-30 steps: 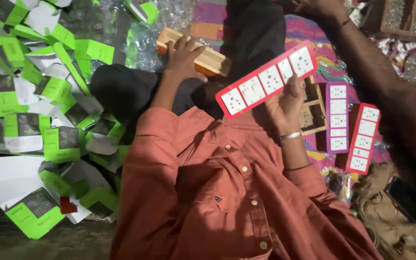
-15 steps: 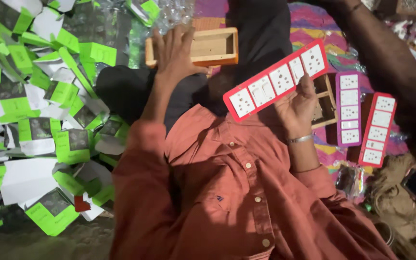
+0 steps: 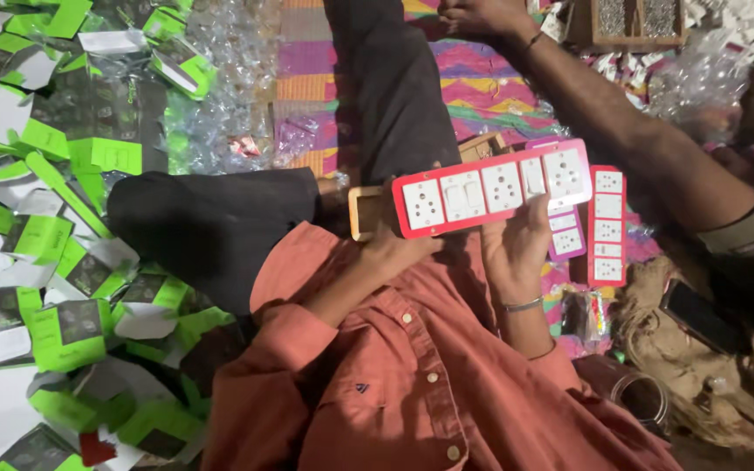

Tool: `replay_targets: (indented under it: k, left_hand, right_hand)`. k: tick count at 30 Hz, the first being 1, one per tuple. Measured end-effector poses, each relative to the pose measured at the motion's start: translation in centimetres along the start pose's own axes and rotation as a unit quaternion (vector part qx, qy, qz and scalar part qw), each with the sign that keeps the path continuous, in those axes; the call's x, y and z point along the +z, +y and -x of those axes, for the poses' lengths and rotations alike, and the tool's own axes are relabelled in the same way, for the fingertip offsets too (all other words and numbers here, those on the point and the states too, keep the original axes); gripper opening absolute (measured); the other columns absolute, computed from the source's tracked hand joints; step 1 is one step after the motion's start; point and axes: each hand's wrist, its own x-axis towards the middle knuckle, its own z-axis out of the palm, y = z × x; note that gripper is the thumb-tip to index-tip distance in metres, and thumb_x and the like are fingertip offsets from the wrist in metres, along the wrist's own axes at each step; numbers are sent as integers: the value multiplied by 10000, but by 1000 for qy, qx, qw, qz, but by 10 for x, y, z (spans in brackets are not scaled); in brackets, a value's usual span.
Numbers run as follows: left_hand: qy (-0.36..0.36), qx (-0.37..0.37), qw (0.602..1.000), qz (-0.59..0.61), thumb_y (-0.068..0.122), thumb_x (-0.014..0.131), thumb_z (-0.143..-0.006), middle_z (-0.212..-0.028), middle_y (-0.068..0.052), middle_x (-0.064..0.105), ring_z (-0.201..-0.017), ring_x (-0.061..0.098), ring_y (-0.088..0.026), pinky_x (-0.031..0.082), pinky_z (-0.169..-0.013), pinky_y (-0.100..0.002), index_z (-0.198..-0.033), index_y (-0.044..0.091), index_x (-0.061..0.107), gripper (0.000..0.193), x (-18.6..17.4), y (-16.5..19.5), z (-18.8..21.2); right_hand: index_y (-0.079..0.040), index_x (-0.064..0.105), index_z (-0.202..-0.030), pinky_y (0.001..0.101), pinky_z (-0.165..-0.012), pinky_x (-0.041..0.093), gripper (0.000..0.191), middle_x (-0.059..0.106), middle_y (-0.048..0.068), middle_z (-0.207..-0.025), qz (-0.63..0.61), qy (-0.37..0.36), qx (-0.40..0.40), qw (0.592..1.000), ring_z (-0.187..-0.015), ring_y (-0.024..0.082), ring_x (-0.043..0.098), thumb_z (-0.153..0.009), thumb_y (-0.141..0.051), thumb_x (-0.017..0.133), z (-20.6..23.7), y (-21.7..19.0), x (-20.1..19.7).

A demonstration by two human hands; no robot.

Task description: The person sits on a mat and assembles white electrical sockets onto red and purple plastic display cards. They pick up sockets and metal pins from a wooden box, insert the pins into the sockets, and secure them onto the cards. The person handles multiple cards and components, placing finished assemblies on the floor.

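I am looking down at my own lap, where I sit in a rust-orange shirt and dark trousers. My right hand holds a long red panel from underneath, fingers curled up behind its lower edge and thumb against the back; only the fingertips peek past the rim. The panel is a narrow rectangle with rounded corners and a bright red border, tilted so its right end sits higher than its left. Set along it in a row are five white square modules: round-holed sockets alternating with plain rocker switches. My left hand closes around a small wooden box frame, pale and open-faced, which sits just behind the panel's left end and touches it; most of the frame is hidden by the panel and my fingers.

Just beyond the panel's right end, two more strips lie on a striped pink and yellow mat: a second red strip of white modules standing lengthwise, and a purple strip partly covered by my right hand. Another person's bare forearm stretches across the top right corner of the mat. Along the left edge of the floor lies a heap of green and white cardboard cartons, with crumpled clear plastic wrappers between them and the mat.
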Motion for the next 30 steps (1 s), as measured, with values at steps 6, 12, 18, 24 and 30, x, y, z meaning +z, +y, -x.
replay_targets:
  k: [6, 12, 18, 24, 30]
  left_hand:
    - [-36, -138, 989, 25, 714, 867, -505, -1505, -284, 378, -1402, 339, -496, 178, -1074, -764, -1505, -59, 263, 1401, -57, -37, 34]
    - [71, -203, 906, 365, 511, 910, -727, -1576, -265, 363, -1485, 364, -422, 321, -1225, -522, -1632, 9, 178, 1268, -35, -42, 66]
    - [60, -195, 921, 333, 382, 946, -737, -1585, -245, 372, -1497, 369, -387, 308, -1257, -495, -1617, 9, 263, 1175, -27, -46, 73]
    - [15, -213, 932, 294, 380, 922, -810, -1659, -298, 257, -1568, 268, -452, 284, -1270, -519, -1647, -12, 235, 1152, -41, -40, 70]
    - [18, -180, 954, 239, 477, 921, -720, -1636, -323, 223, -1546, 238, -462, 298, -1244, -533, -1594, -10, 228, 1217, -46, -40, 67]
  right_hand:
    - [-31, 549, -1261, 400, -1083, 536, 378, 645, 113, -1262, -26, 92, -11, 995, -1199, 234, 633, -1067, -351, 492, -5, 14, -51]
    - [-17, 543, -1101, 403, -1008, 496, 169, 631, 90, -1102, 60, -86, 18, 994, -1055, 219, 581, -1203, -150, 542, -1, 46, -32]
    - [-98, 610, -1014, 388, -1022, 561, 88, 688, 22, -1000, 182, 36, 111, 976, -1064, 184, 695, -973, -171, 584, 25, 11, -1]
    - [112, 720, -1126, 351, -817, 527, 373, 718, 237, -959, 654, 113, -113, 740, -855, 251, 668, -1138, -229, 571, 10, -38, -40]
    - [89, 460, -1492, 401, -1164, 414, 490, 553, 246, -1477, 658, -49, -221, 718, -1388, 292, 532, -1121, -231, 468, -42, -30, -52]
